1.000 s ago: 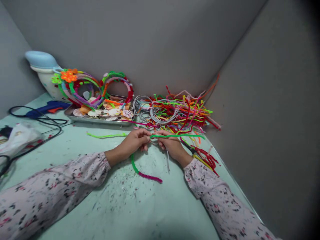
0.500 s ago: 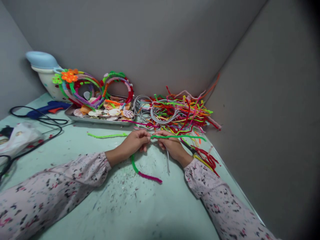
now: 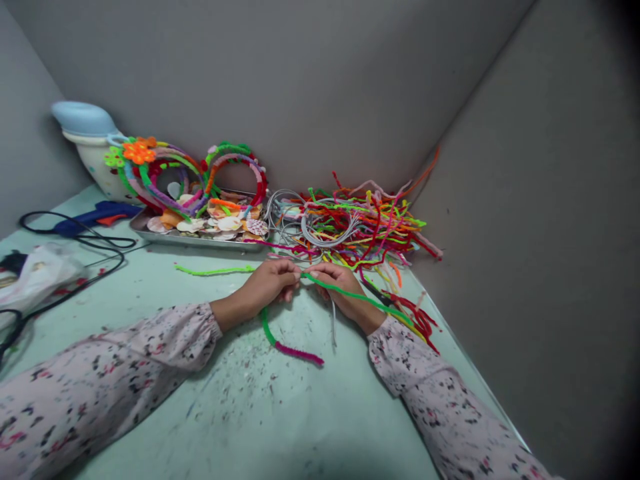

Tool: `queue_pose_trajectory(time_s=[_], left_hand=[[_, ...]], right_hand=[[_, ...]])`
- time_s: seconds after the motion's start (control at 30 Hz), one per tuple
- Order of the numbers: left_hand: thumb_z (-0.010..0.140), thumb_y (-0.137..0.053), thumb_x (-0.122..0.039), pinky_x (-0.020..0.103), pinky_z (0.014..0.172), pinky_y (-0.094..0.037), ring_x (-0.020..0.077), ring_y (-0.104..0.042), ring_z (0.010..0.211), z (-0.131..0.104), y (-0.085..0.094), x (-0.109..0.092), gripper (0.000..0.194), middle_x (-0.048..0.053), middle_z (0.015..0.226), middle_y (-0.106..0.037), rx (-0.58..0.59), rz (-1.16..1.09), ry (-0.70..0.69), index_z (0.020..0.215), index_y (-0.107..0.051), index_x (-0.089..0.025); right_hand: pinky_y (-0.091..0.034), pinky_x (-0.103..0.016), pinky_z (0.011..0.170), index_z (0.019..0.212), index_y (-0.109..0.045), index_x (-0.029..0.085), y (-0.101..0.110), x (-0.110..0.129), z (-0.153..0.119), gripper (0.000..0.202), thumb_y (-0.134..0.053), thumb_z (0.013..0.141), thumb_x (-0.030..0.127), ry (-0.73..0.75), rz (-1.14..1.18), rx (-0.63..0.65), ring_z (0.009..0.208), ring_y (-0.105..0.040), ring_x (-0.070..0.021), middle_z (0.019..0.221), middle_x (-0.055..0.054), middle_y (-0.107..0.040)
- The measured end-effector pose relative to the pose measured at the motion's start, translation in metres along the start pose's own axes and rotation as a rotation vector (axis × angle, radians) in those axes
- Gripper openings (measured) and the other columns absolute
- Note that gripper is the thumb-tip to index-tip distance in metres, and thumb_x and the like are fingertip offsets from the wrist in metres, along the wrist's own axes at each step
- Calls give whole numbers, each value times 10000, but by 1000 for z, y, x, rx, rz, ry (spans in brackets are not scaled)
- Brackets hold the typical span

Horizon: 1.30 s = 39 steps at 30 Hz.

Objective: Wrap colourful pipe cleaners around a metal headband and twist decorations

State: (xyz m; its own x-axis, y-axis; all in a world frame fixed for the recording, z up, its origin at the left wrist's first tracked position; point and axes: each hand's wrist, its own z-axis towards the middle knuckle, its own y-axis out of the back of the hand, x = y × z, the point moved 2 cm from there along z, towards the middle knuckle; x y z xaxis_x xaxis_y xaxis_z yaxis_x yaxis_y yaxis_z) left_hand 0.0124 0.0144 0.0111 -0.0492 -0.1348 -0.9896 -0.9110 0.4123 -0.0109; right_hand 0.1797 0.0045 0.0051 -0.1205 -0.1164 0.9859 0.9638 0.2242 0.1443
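Observation:
My left hand [image 3: 270, 283] is closed in a pinch on a headband wire. Its wrapped end, green then magenta [image 3: 300, 353], hangs below that hand over the table. Opposite it, my right hand [image 3: 340, 287] pinches a green pipe cleaner [image 3: 357, 293] where it meets the wire, fingertips nearly touching the left ones. The loose length of the green strand trails right across the back of my right hand to the wrist. A bare grey end of the wire [image 3: 335, 327] hangs beneath the right hand. My fingers hide the exact point of wrapping.
A lime pipe cleaner [image 3: 215, 270] lies by my left hand. Behind are a metal tray [image 3: 200, 244] of shells with wrapped headbands [image 3: 170, 170], grey wire hoops [image 3: 327, 233] and piled pipe cleaners [image 3: 380, 220]. Scissors [image 3: 377, 293] lie right; a blue glue gun [image 3: 90, 219] and cord lie left.
The green pipe cleaner's free end has swung down toward me, from above the right hand to across its back and wrist. Both hands stay in nearly the same place.

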Motion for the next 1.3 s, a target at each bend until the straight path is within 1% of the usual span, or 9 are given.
queue_pose_trajectory(time_s=[0.13,0.2,0.47,0.67,0.77,0.93,1.07,1.2,1.3], left_hand=[[774,-581,-196,172,383,-252,43,-469,402,2,1,3,63,-11,618,-569,-1,20,-3,773,-576,-133],[776,-584,-199,174,387,-256,44,-469,402,2,2,4,66,-12,607,-567,5,20,-9,760,-576,-135],[768,-614,-227,184,398,-269,51,-465,409,0,1,0,92,-17,596,-567,14,22,1,765,-588,-138],[756,-630,-254,188,414,-278,58,-451,418,-1,0,-1,127,-27,561,-551,39,51,-17,763,-598,-131],[763,-624,-260,185,411,-267,58,-442,417,-1,1,0,132,-30,547,-540,47,61,-19,769,-596,-130],[761,-620,-256,181,415,-279,58,-456,432,0,1,3,130,-17,590,-558,57,47,-18,758,-589,-131],[764,-613,-249,179,410,-268,55,-446,426,0,1,3,122,-14,581,-557,57,44,-8,750,-590,-129],[762,-612,-246,181,400,-267,59,-440,414,1,1,2,121,-17,554,-547,51,36,-6,731,-582,-133],[765,-609,-240,181,396,-273,62,-435,406,0,1,0,119,-23,519,-532,47,42,-4,717,-575,-136]], right_hand=[[-360,-233,500,885,-724,178,2,0,0,263,-654,797,416,17,-59,10,539,-462,-99,640,19,-587],[-371,-233,514,877,-724,182,3,-2,1,266,-650,799,425,15,-72,-4,561,-477,-103,661,15,-596],[-364,-234,499,835,-690,185,0,0,1,246,-659,791,425,-29,-18,11,522,-470,-99,619,28,-559],[-341,-220,475,804,-644,183,-2,5,-2,154,-657,778,334,-37,-1,24,494,-441,-89,578,47,-522],[-356,-222,477,824,-630,183,-3,5,-2,140,-654,768,309,-47,16,37,497,-462,-96,581,48,-532],[-360,-223,488,859,-632,187,-3,2,-1,151,-652,769,308,-33,-28,43,503,-460,-89,619,44,-545],[-328,-220,478,862,-629,187,-4,-1,0,142,-633,780,302,-14,-77,38,498,-432,-88,605,51,-519],[-310,-222,490,861,-615,193,-5,-3,0,124,-613,792,297,36,-134,23,505,-398,-90,594,59,-490],[-326,-223,514,882,-609,198,-6,-5,-2,110,-588,803,272,91,-206,11,541,-418,-99,633,50,-506]])
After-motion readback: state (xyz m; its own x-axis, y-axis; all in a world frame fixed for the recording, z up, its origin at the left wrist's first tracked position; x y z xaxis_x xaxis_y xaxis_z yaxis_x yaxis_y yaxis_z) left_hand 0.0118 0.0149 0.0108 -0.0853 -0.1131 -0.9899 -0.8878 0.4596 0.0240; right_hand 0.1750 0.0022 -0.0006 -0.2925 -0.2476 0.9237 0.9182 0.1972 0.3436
